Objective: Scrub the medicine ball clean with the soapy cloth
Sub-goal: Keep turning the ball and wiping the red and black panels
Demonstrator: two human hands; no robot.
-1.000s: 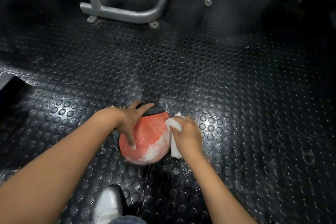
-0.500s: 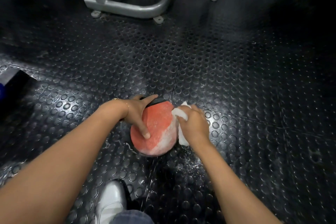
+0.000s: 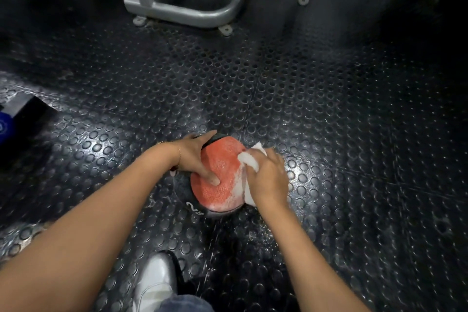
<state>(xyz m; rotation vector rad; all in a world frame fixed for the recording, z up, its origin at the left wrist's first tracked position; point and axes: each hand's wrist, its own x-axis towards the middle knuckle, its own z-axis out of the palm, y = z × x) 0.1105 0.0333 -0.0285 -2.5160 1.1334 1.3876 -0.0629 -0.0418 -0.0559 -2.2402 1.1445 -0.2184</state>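
Right hand, fingers curled over a white cloth, pressing it against the right flank of the medicine ball; folds of the cloth show beyond the fingertips and below the heel of the hand. Left hand clasped on the ball's left side, thumb laid across the red pebbled face, the other fingers wrapped over the far upper edge onto a black panel. A thin bracelet circles the left wrist. White foam coats the ball's right and lower margin, next to the cloth. The ball rests on the floor, between the two hands; its near black panel carries a white "2" with smaller letters too blurred to read. The floor is black rubber with raised round studs, glossy around the ball. A white shoe stands near the bottom edge, on the near side of the ball. Well beyond, at the top, sits a grey tubular machine frame, its small foot plates on the floor. A dark block lies at the left edge
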